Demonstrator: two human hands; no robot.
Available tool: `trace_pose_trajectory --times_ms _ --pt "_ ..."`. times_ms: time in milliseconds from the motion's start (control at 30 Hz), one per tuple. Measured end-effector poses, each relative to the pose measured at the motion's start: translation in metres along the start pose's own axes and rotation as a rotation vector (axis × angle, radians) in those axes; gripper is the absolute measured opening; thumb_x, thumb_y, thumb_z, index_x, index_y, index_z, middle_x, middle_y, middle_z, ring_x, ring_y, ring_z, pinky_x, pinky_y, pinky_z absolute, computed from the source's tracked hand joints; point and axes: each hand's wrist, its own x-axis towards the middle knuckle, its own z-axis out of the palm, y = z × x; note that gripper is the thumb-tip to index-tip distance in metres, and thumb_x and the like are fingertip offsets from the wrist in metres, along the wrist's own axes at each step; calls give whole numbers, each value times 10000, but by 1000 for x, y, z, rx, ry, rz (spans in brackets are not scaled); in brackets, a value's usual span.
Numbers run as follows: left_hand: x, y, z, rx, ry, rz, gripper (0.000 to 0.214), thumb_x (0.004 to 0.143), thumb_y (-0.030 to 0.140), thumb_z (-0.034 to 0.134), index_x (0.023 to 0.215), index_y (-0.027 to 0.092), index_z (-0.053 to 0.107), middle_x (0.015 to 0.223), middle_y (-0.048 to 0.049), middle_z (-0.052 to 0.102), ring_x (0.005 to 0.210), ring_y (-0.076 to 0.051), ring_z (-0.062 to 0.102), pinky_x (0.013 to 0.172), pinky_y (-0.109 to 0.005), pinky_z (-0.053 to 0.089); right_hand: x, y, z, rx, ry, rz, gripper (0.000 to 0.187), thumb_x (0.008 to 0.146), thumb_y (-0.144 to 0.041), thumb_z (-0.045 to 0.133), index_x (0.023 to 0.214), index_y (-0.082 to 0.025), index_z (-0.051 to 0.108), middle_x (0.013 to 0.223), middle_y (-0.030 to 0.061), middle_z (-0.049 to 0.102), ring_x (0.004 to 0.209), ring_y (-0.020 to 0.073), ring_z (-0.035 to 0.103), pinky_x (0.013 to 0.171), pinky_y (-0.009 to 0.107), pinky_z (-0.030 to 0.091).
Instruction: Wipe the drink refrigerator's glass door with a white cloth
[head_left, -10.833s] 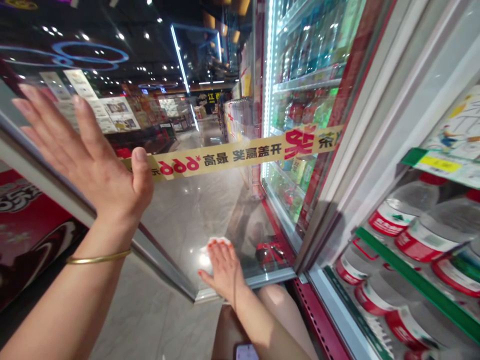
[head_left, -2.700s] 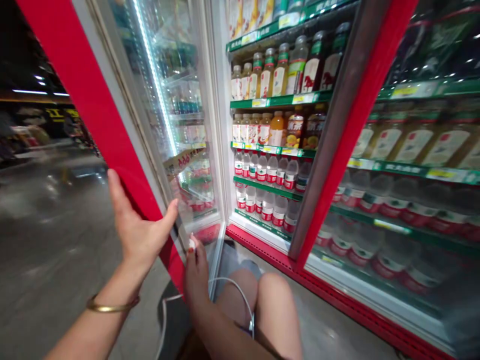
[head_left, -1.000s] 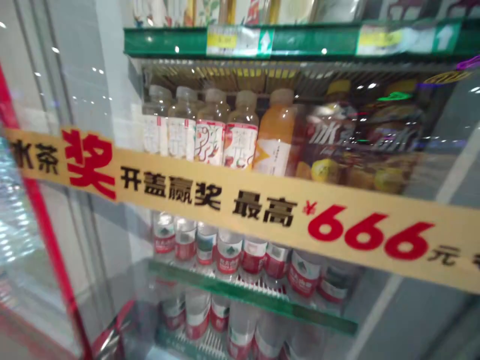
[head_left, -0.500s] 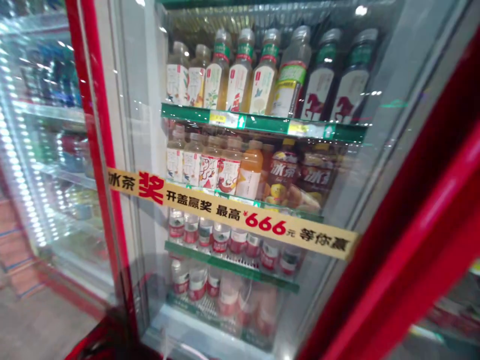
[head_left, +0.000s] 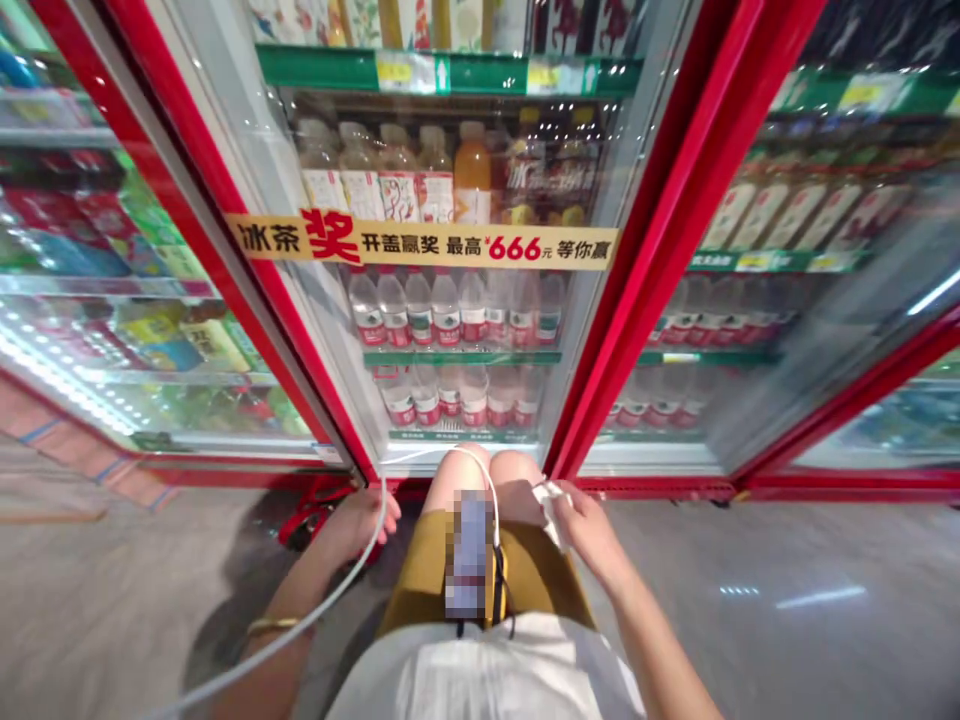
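Observation:
I face a red-framed glass cooler door (head_left: 450,330), which is closed, with a yellow banner strip (head_left: 424,243) across the glass. Behind it stand rows of water bottles (head_left: 450,310) and tea and juice bottles (head_left: 420,180) on green-edged shelves. My right hand (head_left: 585,520) is low beside my knees, pinching a crumpled white cloth (head_left: 547,498). My left hand (head_left: 360,520) hangs low at the door's bottom left corner with loose fingers, holding nothing, right beside a red basket handle (head_left: 311,510). A white cable (head_left: 330,600) crosses my left wrist.
A phone (head_left: 469,555) lies on my lap over mustard shorts. More red-framed coolers stand at left (head_left: 135,330) and right (head_left: 750,300), both full of drinks. Grey polished floor (head_left: 787,600) spreads on either side of me.
Earlier my left hand held the open door's edge while my right pressed the cloth on the glass. The door is now shut, the view has pulled back, and both hands are down by my knees.

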Motion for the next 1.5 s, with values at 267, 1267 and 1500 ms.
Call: trace_pose_trajectory --times_ms 267,1267,1500 --pt "-53 1 85 -28 -242 15 528 879 491 683 1318 205 749 1040 -88 845 1002 -278 790 865 -335 548 -75 -26 69 -490 -117 47 552 1039 -604 534 1303 -186 780 1177 207 830 1168 363 783 996 431 557" --pt "-88 -35 57 -711 -612 -220 773 717 769 824 1264 223 800 1188 -86 813 1192 -361 751 1078 -453 572 -117 19 44 -366 -189 150 492 808 -544 584 1226 -311 697 1070 100 851 1056 377 809 885 438 592" --pt "-50 -36 54 -439 -495 -351 873 505 872 852 1103 235 857 875 -106 817 790 -307 770 751 -426 627 -59 12 -13 -219 -354 202 497 823 -749 629 1047 -325 761 1044 58 860 1033 359 806 939 445 609"
